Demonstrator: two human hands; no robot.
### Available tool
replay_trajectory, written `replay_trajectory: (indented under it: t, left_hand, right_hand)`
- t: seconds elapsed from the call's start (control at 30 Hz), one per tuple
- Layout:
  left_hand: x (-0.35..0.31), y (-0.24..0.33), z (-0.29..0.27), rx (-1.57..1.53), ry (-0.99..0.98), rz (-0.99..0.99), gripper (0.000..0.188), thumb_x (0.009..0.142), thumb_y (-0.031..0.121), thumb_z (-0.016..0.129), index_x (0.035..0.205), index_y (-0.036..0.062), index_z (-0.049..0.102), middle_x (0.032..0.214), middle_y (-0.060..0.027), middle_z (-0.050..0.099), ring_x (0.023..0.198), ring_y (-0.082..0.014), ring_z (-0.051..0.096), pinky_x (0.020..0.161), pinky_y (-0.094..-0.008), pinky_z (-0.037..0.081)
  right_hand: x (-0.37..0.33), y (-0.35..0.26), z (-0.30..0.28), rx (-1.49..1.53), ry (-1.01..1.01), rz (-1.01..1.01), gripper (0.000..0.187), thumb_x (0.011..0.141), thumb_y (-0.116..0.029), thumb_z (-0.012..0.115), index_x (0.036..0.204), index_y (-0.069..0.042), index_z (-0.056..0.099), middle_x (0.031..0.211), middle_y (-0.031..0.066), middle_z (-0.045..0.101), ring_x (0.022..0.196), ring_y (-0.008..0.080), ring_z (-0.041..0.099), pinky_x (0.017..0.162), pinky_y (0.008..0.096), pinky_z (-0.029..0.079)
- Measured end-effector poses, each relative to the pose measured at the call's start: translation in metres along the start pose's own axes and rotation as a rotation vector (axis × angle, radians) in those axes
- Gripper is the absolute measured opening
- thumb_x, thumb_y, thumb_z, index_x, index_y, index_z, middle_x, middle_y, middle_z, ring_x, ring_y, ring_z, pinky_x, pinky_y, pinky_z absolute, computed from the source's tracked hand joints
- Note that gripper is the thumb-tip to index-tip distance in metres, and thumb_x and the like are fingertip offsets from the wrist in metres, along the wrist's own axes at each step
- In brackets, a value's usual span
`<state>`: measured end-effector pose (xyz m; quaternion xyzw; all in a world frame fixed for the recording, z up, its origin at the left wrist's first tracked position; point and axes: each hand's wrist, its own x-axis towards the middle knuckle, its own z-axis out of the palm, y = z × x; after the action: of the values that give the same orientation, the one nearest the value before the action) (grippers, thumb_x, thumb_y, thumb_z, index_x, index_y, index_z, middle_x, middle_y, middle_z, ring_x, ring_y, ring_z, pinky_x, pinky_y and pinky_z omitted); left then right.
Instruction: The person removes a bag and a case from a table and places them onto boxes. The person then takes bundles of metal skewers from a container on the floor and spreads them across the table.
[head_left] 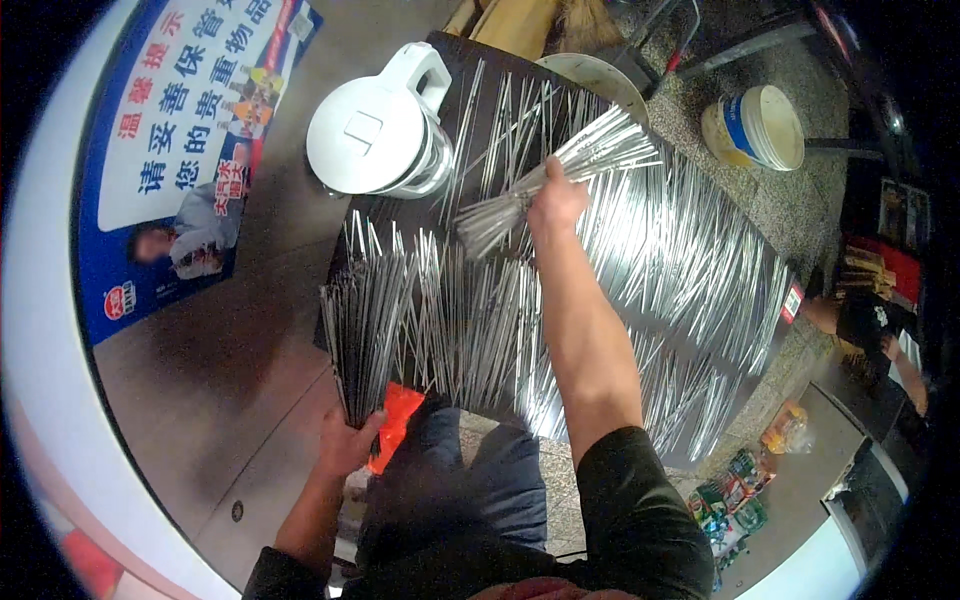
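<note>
My left hand (347, 440) is closed round the lower end of a bundle of thin metal skewers (368, 320), whose other ends fan out over the table's left edge. An orange-red sheet or bag (400, 420) lies beside that hand at the near edge. Further off, above the table, my right hand (557, 203) grips a second bundle of metal skewers (608, 145) that slants from lower left to upper right. Many loose skewers (680, 250) cover the dark table (455, 52) beneath, lying in rough rows.
A glass jug with a white lid and handle (350, 150) stands at the table's far left corner. Behind the table are a pale round tub (597, 72) and a white bucket (775, 125). Coloured packages (735, 500) lie at lower right. Another person's hand (890, 347) shows at far right.
</note>
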<state>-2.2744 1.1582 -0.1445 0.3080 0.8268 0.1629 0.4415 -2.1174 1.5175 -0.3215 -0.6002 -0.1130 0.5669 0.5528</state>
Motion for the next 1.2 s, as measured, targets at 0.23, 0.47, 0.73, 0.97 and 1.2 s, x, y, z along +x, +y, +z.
replay_trajectory:
  t: [0.23,0.47,0.73,0.97,1.2]
  left_hand:
    - [0.012,-0.033,0.007,-0.199,0.040,0.072,0.026,0.079,0.014,0.068,0.100,0.0006,0.060,0.083,-0.0083,0.065,0.076,-0.0152,0.062,0.069,-0.0315,0.049]
    - [0.022,-0.030,0.001,-0.394,-0.085,-0.077,0.032,0.079,0.017,0.070,0.104,0.0007,0.059,0.088,-0.0063,0.067,0.079,-0.0160,0.062,0.072,-0.0328,0.049]
    - [0.030,-0.045,-0.001,-0.256,-0.110,0.007,0.030,0.082,0.017,0.069,0.104,-0.0010,0.058,0.095,-0.0099,0.066,0.088,-0.0165,0.061,0.078,-0.0325,0.048]
    - [0.032,-0.037,0.005,-0.272,-0.173,-0.038,0.029,0.080,0.009,0.067,0.105,-0.0007,0.057,0.088,-0.0093,0.065,0.082,-0.0178,0.062,0.074,-0.0321,0.049]
    - [0.031,-0.027,0.019,-0.326,-0.192,-0.084,0.025,0.080,0.006,0.065,0.103,0.0002,0.058,0.081,-0.0066,0.065,0.072,-0.0156,0.061,0.067,-0.0319,0.049]
  right_hand:
    - [0.009,0.021,0.054,-0.152,0.156,0.014,0.030,0.078,-0.003,0.067,0.104,0.006,0.056,0.095,0.0143,0.063,0.077,0.0257,0.062,0.065,0.0391,0.050]
    - [0.016,0.039,0.052,-0.159,0.222,0.056,0.022,0.079,-0.002,0.064,0.098,0.007,0.058,0.087,0.0140,0.064,0.069,0.0233,0.061,0.061,0.0376,0.048]
    - [0.021,0.034,0.032,-0.316,0.303,0.047,0.034,0.080,-0.006,0.065,0.110,0.007,0.054,0.098,0.0143,0.062,0.079,0.0242,0.060,0.066,0.0382,0.049]
    - [0.017,0.012,0.010,-0.304,0.316,0.040,0.036,0.079,-0.014,0.069,0.102,0.010,0.056,0.091,0.0182,0.064,0.074,0.0298,0.062,0.063,0.0417,0.049]
    - [0.041,0.000,-0.037,-0.056,0.296,0.030,0.028,0.078,-0.003,0.065,0.100,0.010,0.054,0.086,0.0158,0.061,0.067,0.0241,0.059,0.055,0.0393,0.048]
